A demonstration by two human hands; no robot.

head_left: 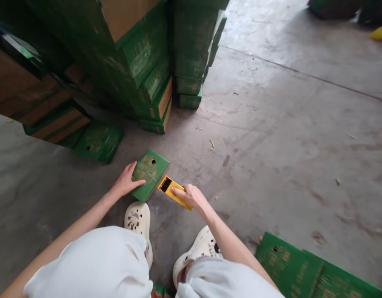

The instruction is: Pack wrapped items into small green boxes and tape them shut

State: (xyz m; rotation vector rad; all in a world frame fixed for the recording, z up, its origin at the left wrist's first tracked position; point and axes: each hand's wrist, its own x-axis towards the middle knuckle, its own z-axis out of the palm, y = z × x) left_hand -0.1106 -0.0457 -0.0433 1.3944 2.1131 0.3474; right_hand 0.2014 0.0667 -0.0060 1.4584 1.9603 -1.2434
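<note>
A small green cardboard box with a round hole in its top rests on the concrete floor in front of my feet. My left hand grips its left side, thumb across the top and fingers along the far left edge. In my right hand is a yellow hand tool, flat and long, with a black panel at its front end; its exact kind is unclear. The thumb presses on its upper face. The tool's front end is right beside the box's right side; whether they touch I cannot tell.
Tall stacks of green and brown cartons stand ahead and to the left. Another green box lies near them. Flattened-looking green cardboard is at the lower right. My white clogs flank the work spot. Something yellow lies far right.
</note>
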